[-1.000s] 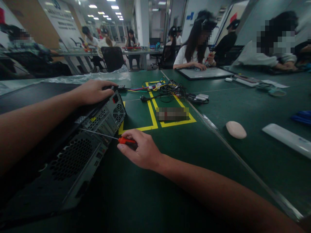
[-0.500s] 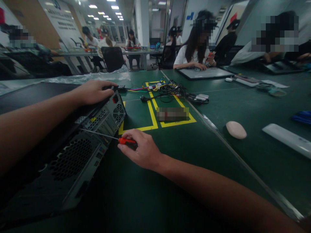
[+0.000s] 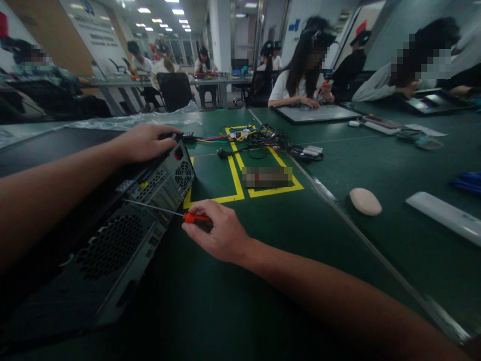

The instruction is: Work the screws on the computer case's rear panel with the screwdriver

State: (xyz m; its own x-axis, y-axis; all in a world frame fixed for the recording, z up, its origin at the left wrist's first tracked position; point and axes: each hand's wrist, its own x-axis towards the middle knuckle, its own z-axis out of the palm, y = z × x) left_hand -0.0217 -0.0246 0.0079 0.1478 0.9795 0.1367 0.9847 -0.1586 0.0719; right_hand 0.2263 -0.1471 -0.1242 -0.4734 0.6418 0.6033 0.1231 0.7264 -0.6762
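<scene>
A black desktop computer case (image 3: 112,240) stands at the left, its grey back with vents and ports turned to the right. My left hand (image 3: 148,143) lies across the top of the case near its far corner, fingers stretched out toward the edge. In my right hand (image 3: 220,230) is a screwdriver (image 3: 195,218) with an orange and black handle, gripped between thumb and fingers. Its long thin shaft points left, and the tip meets the back panel near the upper edge. Whether the tip sits in a screw is too small to tell.
Beyond the case lies a tangle of cables (image 3: 270,138) over yellow tape marks (image 3: 236,175). A blurred-out item (image 3: 266,177) lies within one mark. To the right are a pale rounded object (image 3: 365,201) and a white bar (image 3: 443,215). Co-workers sit across the table.
My hands, the screwdriver and the case keep their places. At the far right, a co-worker and the dark panel there have shifted slightly.
</scene>
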